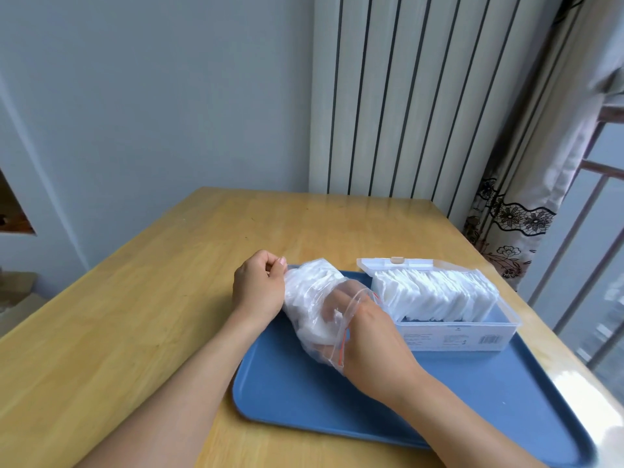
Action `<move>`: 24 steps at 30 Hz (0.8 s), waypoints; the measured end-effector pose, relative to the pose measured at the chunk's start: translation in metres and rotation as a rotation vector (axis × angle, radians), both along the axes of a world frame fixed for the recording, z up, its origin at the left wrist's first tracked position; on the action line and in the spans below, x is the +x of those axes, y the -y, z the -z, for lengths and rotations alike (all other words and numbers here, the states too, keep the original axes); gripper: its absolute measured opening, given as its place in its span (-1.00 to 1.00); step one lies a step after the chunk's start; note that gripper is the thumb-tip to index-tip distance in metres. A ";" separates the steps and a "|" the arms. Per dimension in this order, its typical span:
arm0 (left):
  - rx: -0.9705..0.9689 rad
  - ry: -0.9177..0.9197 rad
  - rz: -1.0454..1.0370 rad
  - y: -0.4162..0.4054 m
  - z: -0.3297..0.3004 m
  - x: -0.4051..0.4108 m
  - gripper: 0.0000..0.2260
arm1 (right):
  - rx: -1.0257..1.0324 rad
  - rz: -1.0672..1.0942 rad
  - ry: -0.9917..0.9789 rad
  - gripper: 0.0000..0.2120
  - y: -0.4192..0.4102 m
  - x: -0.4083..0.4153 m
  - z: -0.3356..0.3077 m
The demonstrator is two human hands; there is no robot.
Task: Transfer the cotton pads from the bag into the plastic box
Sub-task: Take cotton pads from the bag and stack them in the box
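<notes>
My left hand (260, 287) pinches the far end of the clear zip bag (312, 309) on the blue tray (472, 393); my right hand (368, 332) is thrust inside its mouth, fingers among the cotton pads (315, 282), grip unclear; the plastic box (449, 319) stands just right, lid open, nearly full of pads.

A blue tray (439, 393) is set on a light wooden table (135, 332). White cotton pads (435, 295) are seen in a clear box (499, 327); the clear bag (314, 298) beside it is edged in red. Behind the tray, a cream curtain (526, 211) is trimmed with black floral lace.
</notes>
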State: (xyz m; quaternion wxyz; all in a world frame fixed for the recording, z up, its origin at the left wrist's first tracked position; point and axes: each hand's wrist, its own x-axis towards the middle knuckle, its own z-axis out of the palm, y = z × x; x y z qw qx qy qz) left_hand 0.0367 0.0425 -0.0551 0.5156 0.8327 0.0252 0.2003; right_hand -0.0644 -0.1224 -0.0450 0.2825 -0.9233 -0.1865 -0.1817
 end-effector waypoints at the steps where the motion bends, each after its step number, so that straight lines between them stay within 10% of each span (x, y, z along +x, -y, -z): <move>1: -0.001 -0.002 -0.022 -0.003 -0.001 0.001 -0.80 | 0.029 0.005 0.013 -0.75 -0.001 -0.001 -0.004; 19: -0.067 -0.001 -0.088 -0.011 0.007 0.007 -0.81 | 0.373 -0.089 0.213 -0.67 0.074 -0.033 -0.074; 24: 0.049 0.437 -0.131 0.002 -0.030 -0.020 -0.76 | 0.833 -0.226 0.039 -0.71 0.088 -0.019 -0.068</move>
